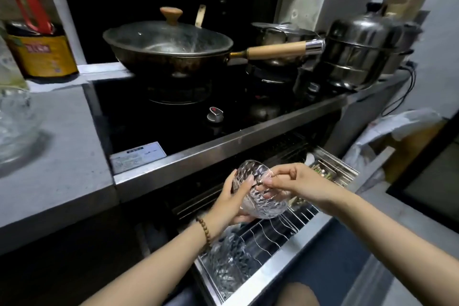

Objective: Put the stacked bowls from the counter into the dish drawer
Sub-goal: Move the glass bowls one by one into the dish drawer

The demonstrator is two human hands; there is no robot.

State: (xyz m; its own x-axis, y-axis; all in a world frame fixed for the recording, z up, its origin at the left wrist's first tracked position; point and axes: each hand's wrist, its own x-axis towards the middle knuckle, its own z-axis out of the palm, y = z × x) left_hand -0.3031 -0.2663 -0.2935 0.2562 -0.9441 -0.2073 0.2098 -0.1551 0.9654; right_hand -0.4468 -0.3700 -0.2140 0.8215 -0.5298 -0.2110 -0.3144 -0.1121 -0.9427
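A cut-glass bowl [260, 196] is held tilted above the open dish drawer [280, 253], clear of its wire rack. It is cupped from the side and below by the left hand [231, 202], fingers [244, 182] curled round it. Its rim is pinched by the right hand [295, 181]. Another glass bowl [15, 126] is seen on the bench [67, 156].

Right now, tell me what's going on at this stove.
A person holds a cut-glass bowl over the open dish drawer below the stove. The left hand cups it from underneath; the right hand pinches its rim. Whether it is one bowl or a nested pair is hard to tell. Another glass bowl already lies in the drawer's wire rack, and a larger bowl sits on the counter.
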